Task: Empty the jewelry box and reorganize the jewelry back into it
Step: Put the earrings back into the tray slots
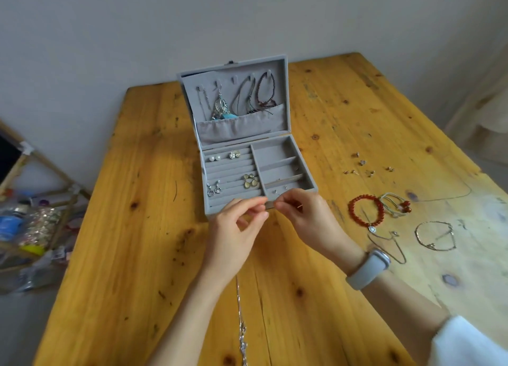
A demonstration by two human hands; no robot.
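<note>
Can't make out what the hands [268,209] are pinching between them, it's too tiny and the fingertips cover it. The little studs [367,166] out on the worktop [137,242] are just specks. The silver chain [242,324] runs off the bottom edge, and the shelf clutter [30,228] at left is a blur (bottles maybe?).

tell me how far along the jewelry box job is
Partly done: the jewelry box holds earrings in its ring rolls and strands on the lid hooks. In hand: the left hand and right hand pinch something small and thin between them at the box's front edge. Left: the red bead bracelet, small studs and thin chains lie on the table.
</note>
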